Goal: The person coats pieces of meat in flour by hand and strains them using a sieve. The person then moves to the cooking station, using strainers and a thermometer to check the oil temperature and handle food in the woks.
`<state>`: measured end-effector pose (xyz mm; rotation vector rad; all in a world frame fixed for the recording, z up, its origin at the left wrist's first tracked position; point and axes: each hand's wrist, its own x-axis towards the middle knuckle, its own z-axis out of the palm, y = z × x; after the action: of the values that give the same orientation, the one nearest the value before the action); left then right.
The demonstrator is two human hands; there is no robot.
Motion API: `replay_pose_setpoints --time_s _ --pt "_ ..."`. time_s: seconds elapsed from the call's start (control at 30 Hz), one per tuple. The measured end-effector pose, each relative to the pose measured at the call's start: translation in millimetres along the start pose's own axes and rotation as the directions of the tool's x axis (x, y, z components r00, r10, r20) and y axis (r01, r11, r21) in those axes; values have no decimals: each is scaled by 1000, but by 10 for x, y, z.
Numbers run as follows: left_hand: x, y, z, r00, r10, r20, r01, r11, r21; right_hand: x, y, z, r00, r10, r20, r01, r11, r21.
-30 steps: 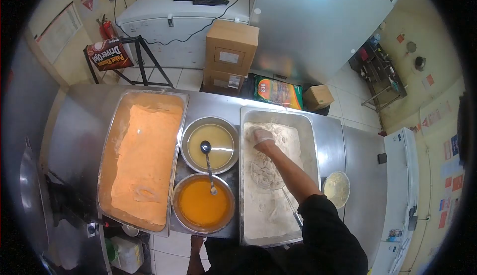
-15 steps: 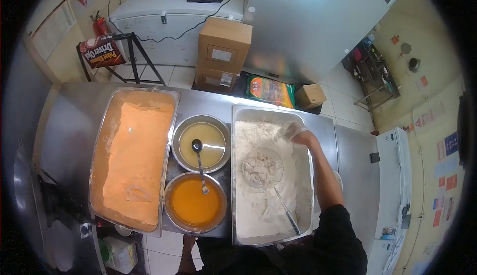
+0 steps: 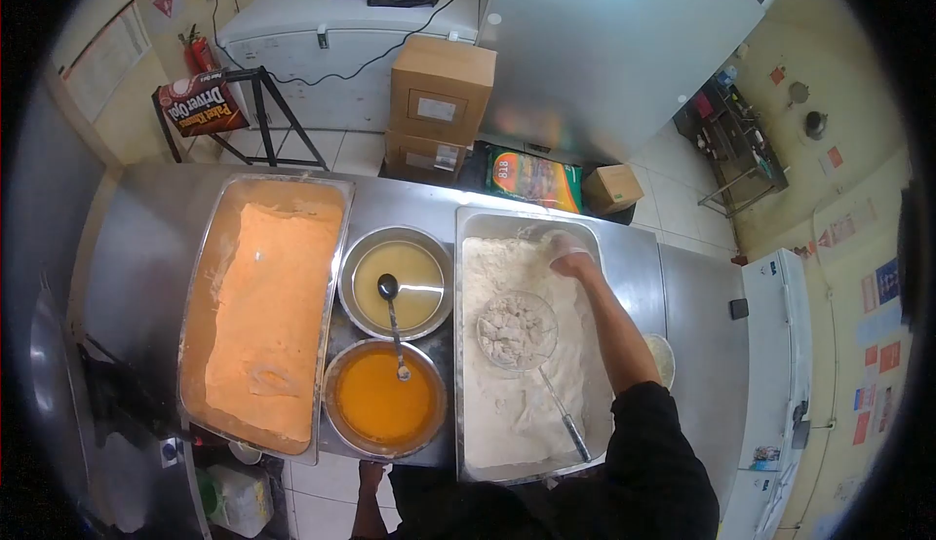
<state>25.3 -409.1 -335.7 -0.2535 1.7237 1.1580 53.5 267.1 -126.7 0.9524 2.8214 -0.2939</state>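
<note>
My right hand (image 3: 566,253), coated in white or covered by a thin glove, is in the white flour (image 3: 526,413) at the far right of a metal tray (image 3: 604,384). Its fingers are too indistinct to show a grip. Left of it in the tray, a round strainer (image 3: 517,331) holds floury lumps, its handle slanting toward the near right corner. My left hand (image 3: 370,475) hangs low at the near edge of the counter, below the bowl of orange liquid (image 3: 387,394); its fingers are mostly hidden.
Left of the bowls stands a tray of orange powder (image 3: 278,316). A bowl of pale yellow liquid (image 3: 419,272) has a black ladle (image 3: 387,287) lying across it. Beyond the steel counter (image 3: 702,345) are stacked cardboard boxes (image 3: 442,92). Another bowl (image 3: 661,360) sits beside my right forearm.
My right hand has moved slightly left and down into the flour near the tray's far end. The strainer has barely shifted, and my left hand stays low.
</note>
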Motion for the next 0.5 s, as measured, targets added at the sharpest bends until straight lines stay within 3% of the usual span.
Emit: replay_pose_setpoints --time_s 0.03,0.07,0.1,0.13,0.17,0.2,0.23,0.33,0.37,0.4,0.43,0.47,0.5 --pt "68 -162 5 1000 -3 4 3 1000 -3 -75 4 -121 999 19 40 -21 999 40" --pt "119 -314 -13 990 136 45 -139 989 56 -139 -21 -221 996 39 80 -46 996 80" --pt "179 -439 -65 927 337 162 -374 846 379 -174 -4 -169 996 45 80 -51 996 77" --pt "243 -567 -117 811 519 270 -559 550 620 -239 30 -28 993 72 95 -76 997 34" --pt "237 -528 -76 808 519 280 -566 548 617 -345 44 94 989 102 109 -102 995 -9" --pt "179 -432 -33 906 373 200 -414 683 602 -516 -84 156 989 22 -146 -21 1000 6" --pt "169 -424 -21 971 206 123 -239 786 570 -512 -142 165 989 26 -147 -25 1000 5" --pt "359 -513 -103 932 313 182 -353 672 651 -494 -248 213 997 14 -72 -15 1000 -10" --pt "426 -569 -104 935 308 175 -344 673 655 -488 -198 210 991 108 -75 -101 991 87" --pt "491 -610 -105 954 288 80 -294 856 425 -477 -142 190 977 202 -70 -187 965 182" --pt "517 -587 -93 964 265 -16 -260 955 145 -436 -53 128 977 200 -67 -185 965 185" --pt "571 -546 -86 961 277 -22 -275 958 84 -377 57 34 986 168 -24 -163 977 137" --pt "544 -450 -87 958 288 -5 -285 949 134 -341 105 -30 990 136 21 -137 987 87"
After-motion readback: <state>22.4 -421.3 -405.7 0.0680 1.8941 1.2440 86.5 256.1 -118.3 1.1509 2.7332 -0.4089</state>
